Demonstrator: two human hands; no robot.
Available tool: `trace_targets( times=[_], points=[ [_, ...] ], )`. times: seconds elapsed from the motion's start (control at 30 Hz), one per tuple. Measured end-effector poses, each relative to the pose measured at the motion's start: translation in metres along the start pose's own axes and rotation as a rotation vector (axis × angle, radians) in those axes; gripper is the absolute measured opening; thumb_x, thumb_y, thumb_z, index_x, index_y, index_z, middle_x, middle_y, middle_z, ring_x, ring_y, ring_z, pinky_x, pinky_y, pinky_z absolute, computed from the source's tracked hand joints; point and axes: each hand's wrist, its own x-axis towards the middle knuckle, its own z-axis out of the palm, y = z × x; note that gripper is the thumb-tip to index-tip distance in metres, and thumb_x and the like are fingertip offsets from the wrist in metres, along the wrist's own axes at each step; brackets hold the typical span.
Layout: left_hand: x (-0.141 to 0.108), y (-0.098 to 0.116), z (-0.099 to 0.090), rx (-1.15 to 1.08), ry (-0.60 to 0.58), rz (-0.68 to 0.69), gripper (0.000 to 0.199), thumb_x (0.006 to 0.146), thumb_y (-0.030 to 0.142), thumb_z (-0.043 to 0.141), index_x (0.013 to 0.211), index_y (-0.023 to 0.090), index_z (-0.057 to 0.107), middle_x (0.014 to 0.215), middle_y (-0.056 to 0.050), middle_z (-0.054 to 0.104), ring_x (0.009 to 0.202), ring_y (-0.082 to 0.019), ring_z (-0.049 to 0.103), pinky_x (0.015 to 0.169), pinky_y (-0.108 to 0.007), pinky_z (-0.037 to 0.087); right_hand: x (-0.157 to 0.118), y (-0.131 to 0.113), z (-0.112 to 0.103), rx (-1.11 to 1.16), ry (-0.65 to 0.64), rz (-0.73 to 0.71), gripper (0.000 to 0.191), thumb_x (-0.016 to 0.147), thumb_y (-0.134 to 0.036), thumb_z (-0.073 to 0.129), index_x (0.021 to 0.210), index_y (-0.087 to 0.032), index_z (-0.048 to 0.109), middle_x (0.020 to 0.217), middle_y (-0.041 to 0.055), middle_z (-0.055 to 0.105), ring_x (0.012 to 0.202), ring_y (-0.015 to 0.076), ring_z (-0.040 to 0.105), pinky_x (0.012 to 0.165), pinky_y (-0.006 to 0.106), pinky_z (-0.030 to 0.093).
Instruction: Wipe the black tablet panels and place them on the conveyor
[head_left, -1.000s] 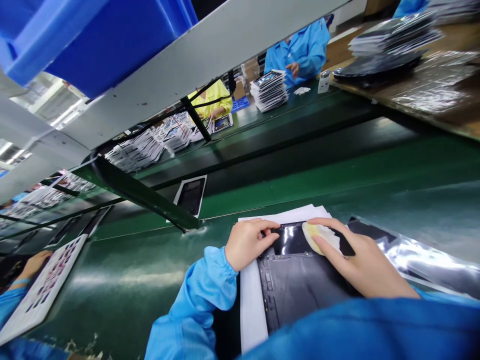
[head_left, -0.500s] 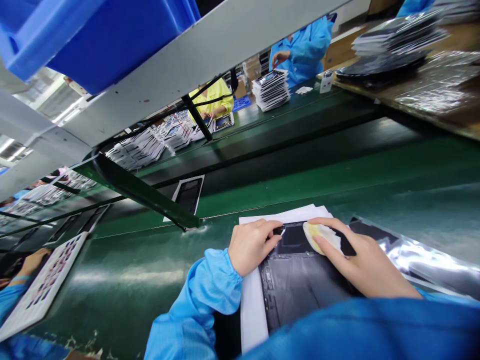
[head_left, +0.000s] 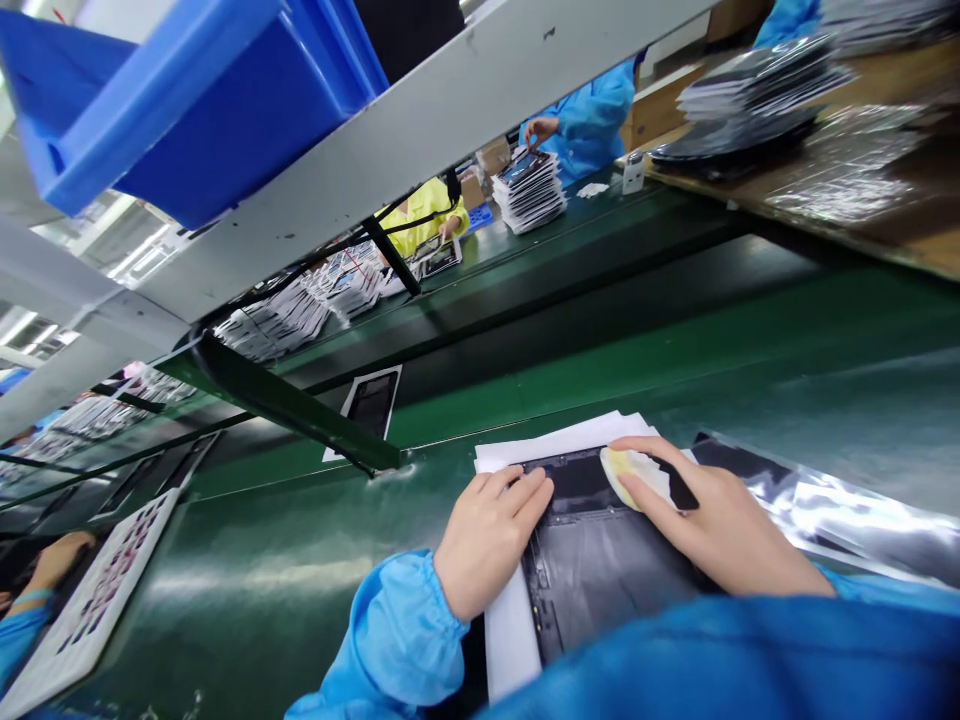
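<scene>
A black panel (head_left: 600,570) with small fittings along its edges lies on white sheets (head_left: 504,620) on the green bench. My left hand (head_left: 491,535) rests on the panel's upper left corner, fingers fairly straight and flat, holding nothing that shows. Between the thumb and fingers of my right hand (head_left: 712,515) is a whitish-yellow pad (head_left: 636,478), touching the dark strip at the panel's upper part. The lower part of the panel is hidden behind a blue sleeve.
A green post (head_left: 292,405) stands left of the panel under a grey beam bearing a blue bin (head_left: 247,110). Shiny film (head_left: 847,505) lies right. A framed panel (head_left: 371,405) lies beyond. Another person's hand (head_left: 60,558) is far left, near a white board (head_left: 105,590).
My left hand has let its pinch at the panel's corner go, and its fingers now lie flatter there. My right hand still holds the pad at nearly the same spot.
</scene>
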Motion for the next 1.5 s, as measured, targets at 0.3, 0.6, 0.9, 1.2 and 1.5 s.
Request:
trace_targets(
  times=[0.3, 0.6, 0.9, 1.2, 1.5],
  points=[
    [-0.003, 0.0, 0.0, -0.011, -0.031, 0.001, 0.046, 0.091, 0.011, 0.042, 0.13, 0.031, 0.057, 0.132, -0.002, 0.06, 0.116, -0.022, 0.057, 0.089, -0.035, 0.051, 0.014, -0.034, 0.019, -0.224, -0.152, -0.211, 0.033, 0.091, -0.038, 0.035, 0.107, -0.026, 0.061, 0.062, 0.0005, 0.069, 0.057, 0.0229, 0.067, 0.052, 0.029, 0.04],
    [-0.009, -0.005, 0.007, -0.072, -0.009, -0.003, 0.055, 0.087, 0.005, 0.042, 0.129, 0.037, 0.058, 0.134, 0.001, 0.058, 0.118, -0.023, 0.057, 0.085, -0.037, 0.057, 0.007, -0.007, -0.006, -0.242, 0.01, -0.058, 0.04, 0.091, -0.048, 0.032, 0.105, -0.025, 0.062, 0.04, -0.005, 0.05, 0.04, 0.0219, 0.056, 0.048, 0.029, 0.036],
    [-0.003, -0.002, 0.0, -0.053, 0.062, 0.028, 0.045, 0.092, 0.008, 0.038, 0.122, 0.032, 0.062, 0.125, -0.003, 0.064, 0.109, -0.023, 0.061, 0.08, -0.036, 0.059, -0.003, -0.007, -0.006, -0.174, 0.013, -0.093, 0.041, 0.091, -0.047, 0.03, 0.105, -0.026, 0.062, 0.043, -0.0044, 0.052, 0.043, 0.0219, 0.057, 0.049, 0.03, 0.038],
    [0.053, 0.006, 0.002, -0.17, 0.013, -0.179, 0.013, 0.09, 0.022, 0.057, 0.101, 0.019, 0.063, 0.091, -0.005, 0.065, 0.082, -0.022, 0.06, 0.071, -0.037, 0.053, -0.004, 0.007, -0.023, 0.519, 0.189, 0.298, 0.05, 0.069, -0.062, 0.058, 0.099, -0.023, 0.068, 0.096, 0.0056, 0.074, 0.076, 0.0235, 0.066, 0.063, 0.033, 0.052],
    [0.078, -0.017, 0.014, -0.287, -0.16, -0.197, 0.01, 0.093, 0.018, 0.052, 0.086, 0.019, 0.059, 0.098, -0.002, 0.064, 0.091, -0.016, 0.058, 0.083, -0.03, 0.05, 0.004, 0.019, -0.034, 0.886, -0.069, 0.513, 0.059, 0.051, -0.068, 0.072, 0.088, -0.022, 0.074, 0.103, 0.0097, 0.074, 0.103, 0.0326, 0.065, 0.097, 0.043, 0.049]
  ],
)
